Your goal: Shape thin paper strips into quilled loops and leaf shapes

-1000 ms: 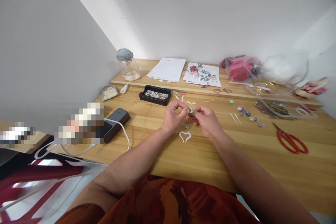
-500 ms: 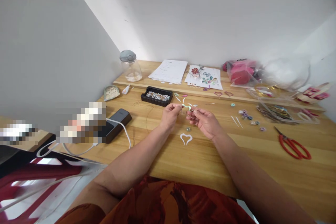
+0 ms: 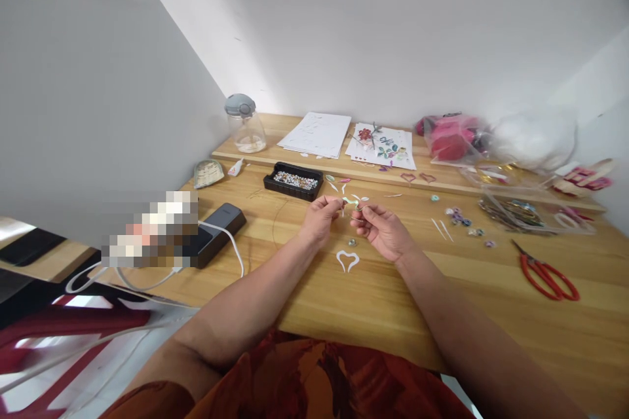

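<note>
Pale green above wood: pinching one end of a narrow, wavy strip [image 3: 350, 201] in the left hand [image 3: 320, 221], pressing thumb against fingers. Pinching at the strip's other end with the right hand [image 3: 384, 228], closing thumb on forefinger and curling the other fingers below. Holding the strip in the air between both hands, above the bench [image 3: 314, 301]. Working over a small round piece [image 3: 352, 243], and having a white heart-shaped outline [image 3: 346, 255] lying just on its near side. Facing, beyond the hands, several leaf-shaped pieces [image 3: 344, 181] and, to their left, a black tray [image 3: 289, 190] containing silvery and golden beads [image 3: 295, 179]. Having two thin white sticks [image 3: 438, 229] lying side by side on the right, near a cluster of little purple and white rounds [image 3: 458, 217]. Having red-handled scissors [image 3: 534, 264] lying farther right, pointing away and leftward. Showing, on the raised wooden ledge [image 3: 275, 123] behind, white paper sheets [image 3: 315, 135] and a clear jar [image 3: 246, 127] wearing a grey lid [image 3: 240, 105].
</note>
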{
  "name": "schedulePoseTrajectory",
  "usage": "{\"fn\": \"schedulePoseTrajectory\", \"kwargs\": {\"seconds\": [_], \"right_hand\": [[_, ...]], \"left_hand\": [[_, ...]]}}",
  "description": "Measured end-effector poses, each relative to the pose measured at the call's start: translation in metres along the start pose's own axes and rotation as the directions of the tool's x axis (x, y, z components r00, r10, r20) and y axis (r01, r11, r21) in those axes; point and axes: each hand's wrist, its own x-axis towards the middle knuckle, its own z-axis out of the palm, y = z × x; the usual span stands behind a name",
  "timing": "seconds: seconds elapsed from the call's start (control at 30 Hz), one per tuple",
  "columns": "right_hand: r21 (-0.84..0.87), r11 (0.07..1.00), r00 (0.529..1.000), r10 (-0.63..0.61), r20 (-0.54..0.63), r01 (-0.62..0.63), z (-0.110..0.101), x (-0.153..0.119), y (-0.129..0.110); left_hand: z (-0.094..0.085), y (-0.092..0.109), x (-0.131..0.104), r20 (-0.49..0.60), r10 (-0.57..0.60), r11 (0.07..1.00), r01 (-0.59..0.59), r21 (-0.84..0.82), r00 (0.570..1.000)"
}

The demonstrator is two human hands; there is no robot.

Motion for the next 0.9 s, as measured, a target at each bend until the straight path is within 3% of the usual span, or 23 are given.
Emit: {"fn": "schedulePoseTrajectory", "kwargs": {"seconds": [0.17, 0.43, 0.9], "right_hand": [[0.031, 0.999, 0.999, 0.033, 0.018, -0.034, 0.0, -0.0012, -0.0031], [0.11, 0.988, 0.994, 0.105, 0.021, -0.107, -0.002, -0.0015, -0.0046], [0.115, 0.985, 0.99, 0.136, -0.049, -0.13, -0.0019, -0.0008, -0.0026]], "left_hand": [[0.0004, -0.0003, 0.0003, 0.023, -0.008, 1.0, 0.008, 0.005, 1.0], [0.0003, 0.0032, -0.0009, 0.117, 0.075, 0.993, -0.085, 0.087, 0.99], [0.0001, 0.0028, -0.0019, 0.104, 0.145, 0.974, -0.16, 0.162, 0.984]]}}
